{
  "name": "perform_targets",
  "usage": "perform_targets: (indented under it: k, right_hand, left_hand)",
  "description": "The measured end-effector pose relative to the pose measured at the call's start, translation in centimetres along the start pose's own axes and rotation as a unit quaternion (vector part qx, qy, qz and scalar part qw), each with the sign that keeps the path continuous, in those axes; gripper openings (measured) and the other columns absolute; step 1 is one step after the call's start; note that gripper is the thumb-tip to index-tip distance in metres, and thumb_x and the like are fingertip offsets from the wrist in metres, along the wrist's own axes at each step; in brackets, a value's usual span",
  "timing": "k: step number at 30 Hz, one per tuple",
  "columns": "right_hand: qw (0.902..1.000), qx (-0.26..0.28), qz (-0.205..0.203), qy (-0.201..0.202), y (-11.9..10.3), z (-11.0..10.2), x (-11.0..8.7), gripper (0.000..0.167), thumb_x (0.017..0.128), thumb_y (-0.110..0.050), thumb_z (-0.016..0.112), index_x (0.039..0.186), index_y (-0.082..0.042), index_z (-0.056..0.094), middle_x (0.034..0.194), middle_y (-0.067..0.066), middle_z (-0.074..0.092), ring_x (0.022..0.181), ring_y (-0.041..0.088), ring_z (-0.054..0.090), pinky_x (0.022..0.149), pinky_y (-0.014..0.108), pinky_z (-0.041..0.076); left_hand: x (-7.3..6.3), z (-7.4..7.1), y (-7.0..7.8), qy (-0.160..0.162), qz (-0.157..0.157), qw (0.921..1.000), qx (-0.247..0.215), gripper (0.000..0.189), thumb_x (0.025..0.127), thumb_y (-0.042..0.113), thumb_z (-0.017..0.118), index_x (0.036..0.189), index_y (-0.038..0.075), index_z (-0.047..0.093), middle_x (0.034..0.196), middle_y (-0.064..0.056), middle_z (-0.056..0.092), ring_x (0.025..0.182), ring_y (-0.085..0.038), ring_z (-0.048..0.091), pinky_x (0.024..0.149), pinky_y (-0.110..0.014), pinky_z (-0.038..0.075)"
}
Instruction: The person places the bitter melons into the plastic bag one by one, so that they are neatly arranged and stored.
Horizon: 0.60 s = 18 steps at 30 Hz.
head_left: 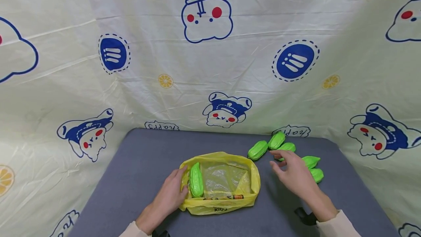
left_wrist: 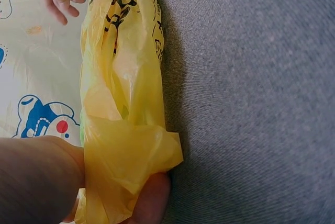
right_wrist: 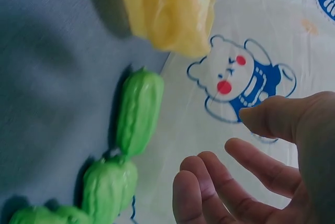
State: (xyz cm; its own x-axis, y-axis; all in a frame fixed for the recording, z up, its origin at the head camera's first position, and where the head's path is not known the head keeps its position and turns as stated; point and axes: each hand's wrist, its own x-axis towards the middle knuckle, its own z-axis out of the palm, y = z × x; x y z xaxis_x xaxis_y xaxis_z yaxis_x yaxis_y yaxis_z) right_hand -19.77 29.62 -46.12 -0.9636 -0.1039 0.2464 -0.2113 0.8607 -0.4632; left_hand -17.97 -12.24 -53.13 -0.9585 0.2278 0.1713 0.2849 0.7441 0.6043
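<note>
In the head view, a yellow plastic bag (head_left: 233,204) lies on the table with its mouth spread wide. Inside it, against the left side, rests a ridged green gourd (head_left: 196,180). My left hand (head_left: 171,191) holds the bag's left rim, fingers on the inner side; in the left wrist view the thumb (left_wrist: 152,198) presses the yellow plastic from outside. Right of the bag, my right hand (head_left: 292,175) hovers with parted, slightly bent fingers and nothing between them. Nearest its fingertips are more green gourds (head_left: 258,150), which also show in the right wrist view (right_wrist: 140,111).
Two more gourds (head_left: 317,175) lie on the right, partly behind the right hand. The grey table (head_left: 148,149) ends at a hanging white cloth (head_left: 210,61) printed with cartoon figures, which runs along the back and both sides.
</note>
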Motion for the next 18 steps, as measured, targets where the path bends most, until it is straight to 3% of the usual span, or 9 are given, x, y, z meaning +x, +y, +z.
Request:
perform_targets:
  k: [6, 13, 18]
  right_hand:
    - [0.9991, -0.014, 0.026, 0.029, 1.8, -0.9, -0.7, 0.043, 0.108, -0.016, 0.083, 0.147, -0.001, 0.075, 0.133, 0.029, 0.074, 0.102, 0.041, 0.082, 0.07, 0.047, 0.065]
    - [0.9953, -0.048, 0.048, 0.069, 3.6, -1.8, -1.4, 0.04, 0.107, -0.016, 0.083, 0.143, 0.0, 0.078, 0.131, 0.033, 0.072, 0.102, 0.045, 0.081, 0.075, 0.06, 0.065]
    - [0.9928, -0.056, 0.069, 0.079, 5.2, -2.1, -1.9, 0.039, 0.106, -0.017, 0.083, 0.141, -0.001, 0.079, 0.133, 0.033, 0.07, 0.103, 0.047, 0.081, 0.074, 0.06, 0.063]
  left_hand:
    - [0.0, 0.1, -0.1, 0.002, 0.0, 1.0, 0.007, 0.067, 0.098, -0.003, 0.081, 0.162, -0.007, 0.061, 0.145, -0.029, 0.073, 0.131, -0.046, 0.076, 0.107, -0.059, 0.066]
    - [0.0, 0.1, -0.1, 0.005, 0.001, 0.9999, 0.009, 0.066, 0.098, -0.002, 0.08, 0.161, -0.007, 0.061, 0.145, -0.029, 0.073, 0.131, -0.046, 0.076, 0.106, -0.06, 0.066]
    - [0.0, 0.1, -0.1, 0.002, 0.0, 1.0, 0.007, 0.066, 0.098, -0.003, 0.08, 0.161, -0.007, 0.061, 0.146, -0.03, 0.072, 0.132, -0.047, 0.075, 0.107, -0.06, 0.066]
